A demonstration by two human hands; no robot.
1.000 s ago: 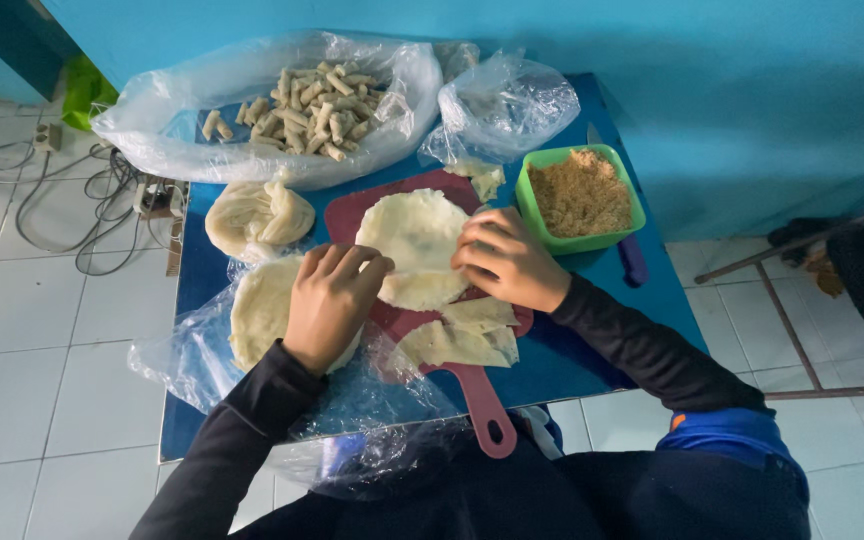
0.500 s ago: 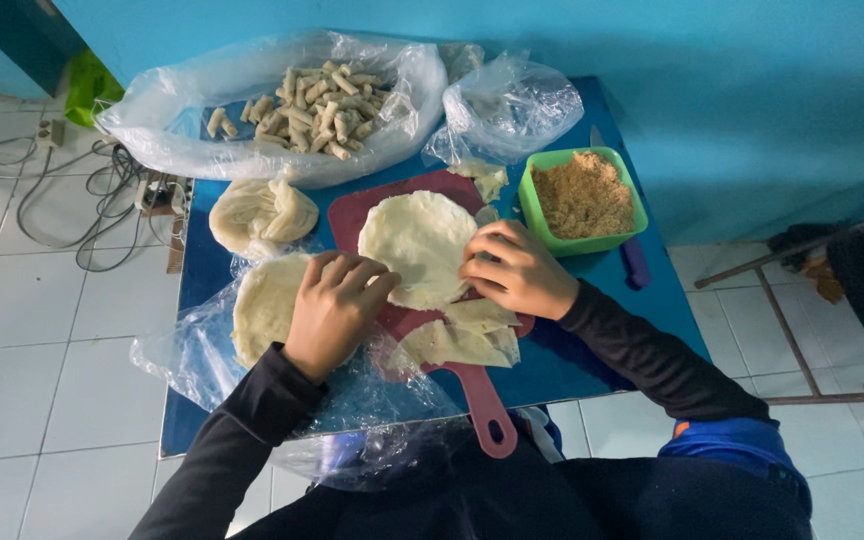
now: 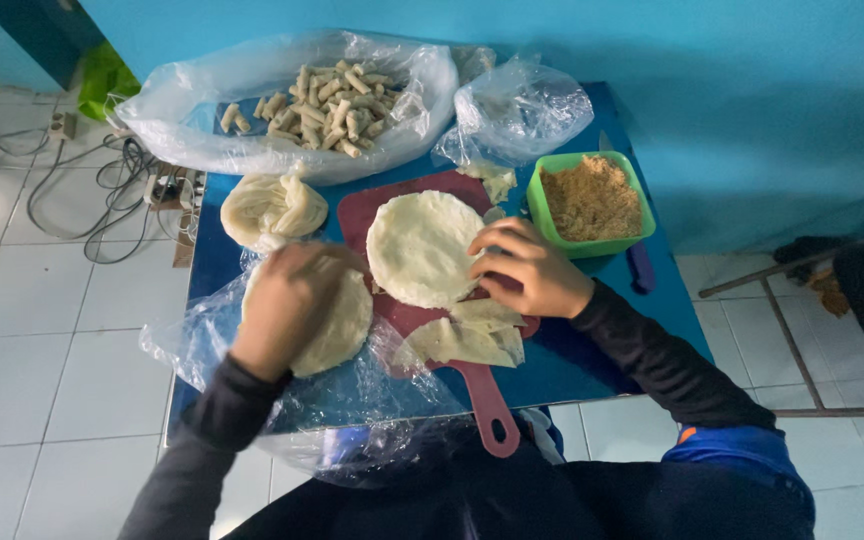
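While the left hand (image 3: 287, 310) lies with bent fingers on the stack of round wrappers (image 3: 337, 325) in its clear plastic bag (image 3: 352, 395), grasping nothing I can see, the right hand (image 3: 527, 270) presses its fingertips on the edge of one round wrapper (image 3: 420, 248), which lies flat on the red cutting board (image 3: 407, 315). I think this thin sheet can tear or fold if the fingers drag it sideways. Just beside the right hand stands the green bowl (image 3: 642, 235) of brown filling; a careless wrist could knock it over.
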